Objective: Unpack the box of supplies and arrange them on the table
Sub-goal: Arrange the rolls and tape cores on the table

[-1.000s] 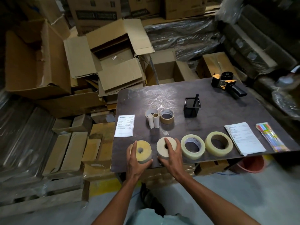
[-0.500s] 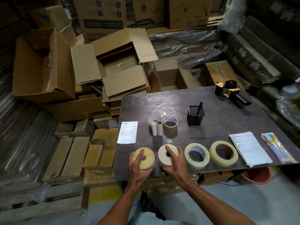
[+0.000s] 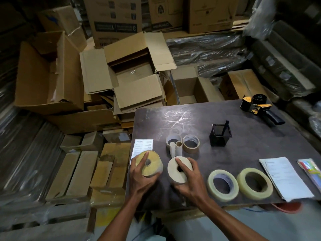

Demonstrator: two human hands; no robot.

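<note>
Yellow tape roll (image 3: 149, 163): near left corner of the dark tabletop (image 3: 243, 141), tilted, its core hole facing up toward the camera; left hand (image 3: 141, 178) clasps it, its grip wrapped round the rim, lower edge hidden by the fingers. Cream tape roll (image 3: 178, 169): just beside it, likewise tilted, clasped in the right hand (image 3: 191, 180). Two clear tape rolls (image 3: 223, 185) (image 3: 254, 182): flat, holes upward, in a row to the right. Small brown roll (image 3: 191, 143), white ring and two upright tubes (image 3: 175, 148): clustered behind. Printed sheet (image 3: 143, 146): partly covered by the yellow roll. Black cup (image 3: 220, 135), tape dispenser (image 3: 258, 107): further back. Paper stack (image 3: 284, 178); coloured packet (image 3: 311, 171), cut off at the frame edge, blurred.
</note>
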